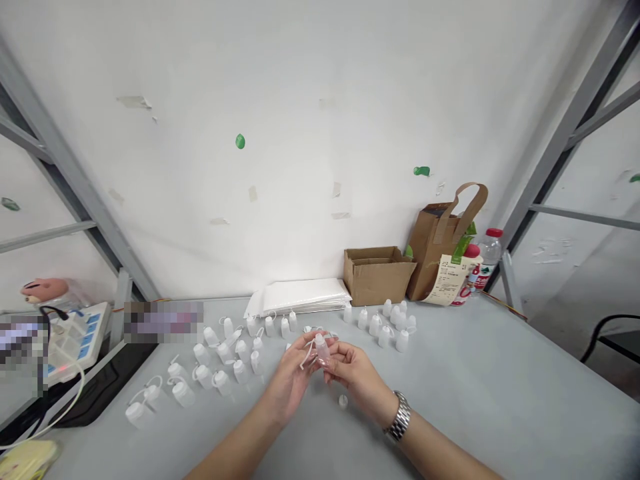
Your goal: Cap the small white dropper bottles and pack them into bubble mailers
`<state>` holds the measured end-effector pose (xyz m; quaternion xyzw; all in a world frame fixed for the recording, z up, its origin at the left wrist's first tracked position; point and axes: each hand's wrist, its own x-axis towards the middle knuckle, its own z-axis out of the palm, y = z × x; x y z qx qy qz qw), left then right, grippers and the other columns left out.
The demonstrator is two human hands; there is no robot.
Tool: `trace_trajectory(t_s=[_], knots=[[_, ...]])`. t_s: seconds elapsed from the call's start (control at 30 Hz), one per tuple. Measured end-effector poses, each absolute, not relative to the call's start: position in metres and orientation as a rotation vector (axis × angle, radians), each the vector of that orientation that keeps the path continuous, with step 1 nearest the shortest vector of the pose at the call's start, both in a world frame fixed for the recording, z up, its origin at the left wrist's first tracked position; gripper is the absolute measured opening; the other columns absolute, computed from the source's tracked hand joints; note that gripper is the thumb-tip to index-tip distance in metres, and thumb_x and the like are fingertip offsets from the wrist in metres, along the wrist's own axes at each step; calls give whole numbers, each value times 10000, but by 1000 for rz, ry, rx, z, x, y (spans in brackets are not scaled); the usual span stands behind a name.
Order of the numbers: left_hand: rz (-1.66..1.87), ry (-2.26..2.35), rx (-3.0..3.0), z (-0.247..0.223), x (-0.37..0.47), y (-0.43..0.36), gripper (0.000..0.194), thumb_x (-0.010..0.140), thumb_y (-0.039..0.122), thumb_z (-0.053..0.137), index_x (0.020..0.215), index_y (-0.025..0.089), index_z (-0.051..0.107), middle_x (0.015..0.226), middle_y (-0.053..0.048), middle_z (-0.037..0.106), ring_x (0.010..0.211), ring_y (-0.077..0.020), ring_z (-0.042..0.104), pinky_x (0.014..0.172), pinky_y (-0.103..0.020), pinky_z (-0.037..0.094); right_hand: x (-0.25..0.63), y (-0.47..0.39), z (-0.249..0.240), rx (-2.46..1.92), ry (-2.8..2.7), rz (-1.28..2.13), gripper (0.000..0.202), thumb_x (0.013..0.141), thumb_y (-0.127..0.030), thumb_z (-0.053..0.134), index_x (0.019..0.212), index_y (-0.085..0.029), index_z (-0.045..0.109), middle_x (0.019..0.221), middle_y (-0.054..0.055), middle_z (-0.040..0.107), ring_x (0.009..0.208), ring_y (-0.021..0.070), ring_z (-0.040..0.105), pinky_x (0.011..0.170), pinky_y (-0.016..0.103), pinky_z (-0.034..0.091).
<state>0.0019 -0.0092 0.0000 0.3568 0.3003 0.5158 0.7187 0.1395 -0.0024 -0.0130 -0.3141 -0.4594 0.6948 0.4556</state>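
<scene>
Near the middle of the grey table, a small translucent bottle [321,348] is held up between both hands. My left hand [293,373] has its fingers round the bottle's left side, with a thin white strap beside them. My right hand [353,370], with a metal watch on the wrist, pinches the bottle's lower right side. Below the hands a small clear cap-like piece [343,401] lies on the table. Several similar bottles [201,354] stand in loose rows at the left, and another group [375,325] stands at the right.
Against the wall are a stack of white packets [305,295], an open cardboard box [379,277], a brown paper bag [430,233] and a red-capped water bottle [490,250]. At the left are a power strip [95,333] and cables; a yellow item [30,460] sits at the near-left corner.
</scene>
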Motion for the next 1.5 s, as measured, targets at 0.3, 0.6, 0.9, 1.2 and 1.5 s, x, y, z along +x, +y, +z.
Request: trace_trajectory(t_s=[0.3, 0.6, 0.9, 1.2, 1.5], knots=[[1133, 647, 835, -1, 2, -7, 237, 752, 275, 528, 911, 156, 657, 1105, -109, 618, 929, -266, 556, 655, -333, 417, 135, -4, -12, -904, -1189, 1515, 362, 537, -440, 782, 675, -174, 580, 608, -16, 599, 526, 114, 514, 535, 256, 398], [1083, 630, 752, -4, -2, -2, 229, 744, 245, 511, 873, 134, 666, 1007, -108, 639, 844, -222, 551, 638, -320, 426, 136, -4, -13, -927, -1172, 1549, 376, 513, -439, 795, 663, -164, 587, 567, -19, 607, 496, 113, 520, 521, 251, 404], [1031, 627, 574, -10, -5, 2, 178, 731, 205, 510, 814, 134, 651, 835, -55, 645, 704, -158, 554, 646, -293, 400, 136, -4, -17, -865, -1096, 1694, 368, 526, -398, 806, 673, -137, 592, 603, 12, 654, 483, 93, 528, 516, 229, 409], [1015, 626, 513, -15, -3, 3, 134, 721, 177, 518, 802, 141, 619, 724, -29, 622, 611, -138, 543, 557, -265, 380, 134, -5, -21, -821, -1137, 1717, 375, 519, -416, 807, 665, -142, 596, 516, -16, 607, 466, 95, 521, 500, 225, 398], [1082, 615, 705, -7, -1, -1, 210, 724, 192, 517, 885, 131, 639, 949, -84, 648, 844, -204, 561, 686, -308, 388, 135, -3, -16, -928, -1167, 1552, 378, 544, -429, 779, 688, -156, 560, 624, 2, 628, 530, 113, 526, 536, 246, 414]])
